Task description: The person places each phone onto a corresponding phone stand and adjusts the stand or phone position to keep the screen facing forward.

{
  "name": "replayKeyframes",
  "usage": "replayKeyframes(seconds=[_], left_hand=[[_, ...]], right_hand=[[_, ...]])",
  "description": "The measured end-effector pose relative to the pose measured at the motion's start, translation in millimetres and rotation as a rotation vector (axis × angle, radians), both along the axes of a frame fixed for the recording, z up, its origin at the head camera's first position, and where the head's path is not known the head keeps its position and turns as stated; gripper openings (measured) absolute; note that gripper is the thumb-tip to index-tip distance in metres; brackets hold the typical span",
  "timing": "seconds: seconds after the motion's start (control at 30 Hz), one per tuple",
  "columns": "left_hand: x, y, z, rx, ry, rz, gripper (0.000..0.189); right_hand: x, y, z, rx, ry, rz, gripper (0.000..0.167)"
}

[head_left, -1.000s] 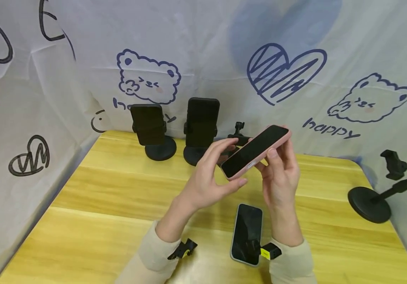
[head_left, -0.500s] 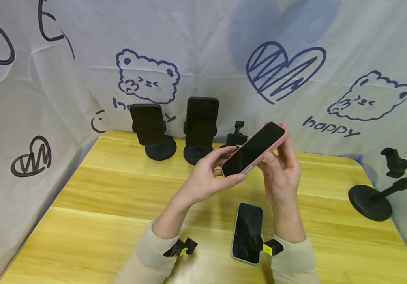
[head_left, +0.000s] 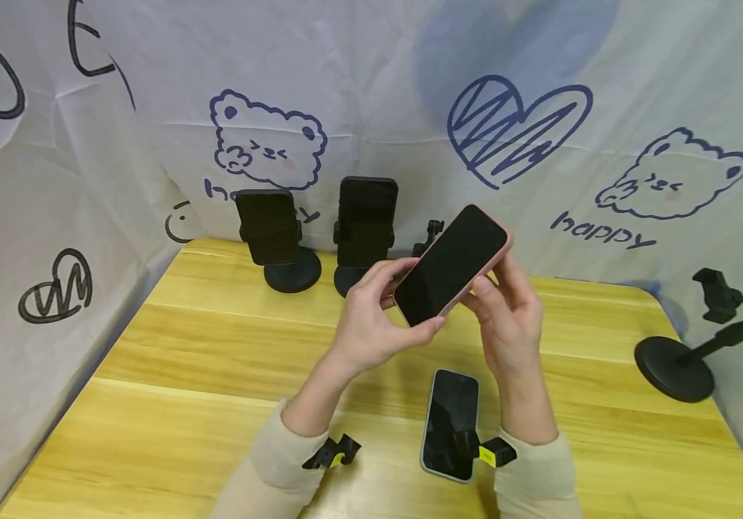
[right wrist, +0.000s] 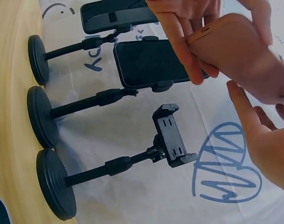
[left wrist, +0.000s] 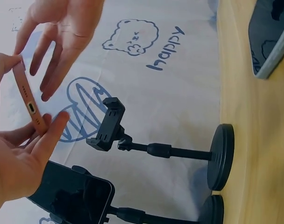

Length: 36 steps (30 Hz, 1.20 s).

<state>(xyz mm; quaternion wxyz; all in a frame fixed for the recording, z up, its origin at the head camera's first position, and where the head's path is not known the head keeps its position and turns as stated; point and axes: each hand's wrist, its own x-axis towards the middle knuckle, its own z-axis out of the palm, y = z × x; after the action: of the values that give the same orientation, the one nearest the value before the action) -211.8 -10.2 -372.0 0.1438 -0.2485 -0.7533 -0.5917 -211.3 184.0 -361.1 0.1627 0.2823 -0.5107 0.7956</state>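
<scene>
Both hands hold a pink-cased phone point(head_left: 452, 265) up over the table, black screen turned toward the head camera. At its lower left end, my left hand point(head_left: 371, 324) grips it between thumb and fingers across the width. My right hand point(head_left: 510, 328) holds the right edge near the upper end, thumb on the side, other fingers partly hidden behind. In the left wrist view the charging port end of the pink-cased phone point(left wrist: 30, 105) shows; the right wrist view shows its plain pink back. A second phone point(head_left: 450, 425) with a pale case lies face up on the table below.
Two black stands at the back hold phones, the left phone point(head_left: 269, 227) and the middle phone point(head_left: 367, 222). Behind the held phone stands a third stand with a bare clamp point(right wrist: 174, 137). Another bare stand point(head_left: 674, 369) is at the right edge of the wooden table point(head_left: 215, 346).
My left hand has closed its thumb and fingers onto the pink-cased phone's lower end. The phone has tilted up, its screen facing the head camera more, and shifted slightly left.
</scene>
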Motion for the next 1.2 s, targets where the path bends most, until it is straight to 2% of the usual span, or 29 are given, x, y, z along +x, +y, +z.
replayKeyframes(seconds=[0.2, 0.37, 0.47, 0.53, 0.63, 0.8, 0.93, 1.0, 1.1, 1.2], left_hand=[[-5.4, 2.4, -5.3, -0.097, 0.304, 0.218, 0.081], [-8.9, 7.2, -8.8, -0.213, 0.524, 0.374, 0.081], [-9.9, 10.3, -11.0, -0.264, 0.624, 0.451, 0.08], [-10.1, 11.7, -12.1, -0.275, 0.658, 0.479, 0.079], [-10.5, 13.3, -13.2, -0.281, 0.647, 0.461, 0.079], [-14.0, 12.2, -13.9, -0.25, 0.556, 0.34, 0.09], [-21.1, 11.6, -14.8, -0.164, 0.5, 0.262, 0.072], [-26.2, 13.3, -15.3, -0.12, 0.483, 0.255, 0.058], [-34.3, 19.0, -18.0, -0.079, 0.443, 0.281, 0.047], [-40.4, 28.0, -21.9, -0.057, 0.366, 0.284, 0.041]], right_hand=[[1.4, -6, 0.3, 0.078, -0.071, -0.087, 0.038], [2.5, -16, -1.1, 0.099, -0.218, -0.18, 0.025], [2.6, -20, -1.4, 0.096, -0.278, -0.216, 0.022], [2.3, -20, -1.5, 0.091, -0.291, -0.22, 0.021], [1.9, -20, -1.8, 0.086, -0.294, -0.229, 0.02], [-0.9, -15, -3.2, 0.074, -0.308, -0.268, 0.016], [-4.2, -8, -3.1, 0.02, -0.304, -0.295, 0.016], [-6.0, -3, -2.4, -0.012, -0.291, -0.311, 0.015], [-8.1, 6, -1.3, -0.042, -0.272, -0.355, 0.012], [-8.9, 14, -0.3, -0.033, -0.254, -0.434, 0.011]])
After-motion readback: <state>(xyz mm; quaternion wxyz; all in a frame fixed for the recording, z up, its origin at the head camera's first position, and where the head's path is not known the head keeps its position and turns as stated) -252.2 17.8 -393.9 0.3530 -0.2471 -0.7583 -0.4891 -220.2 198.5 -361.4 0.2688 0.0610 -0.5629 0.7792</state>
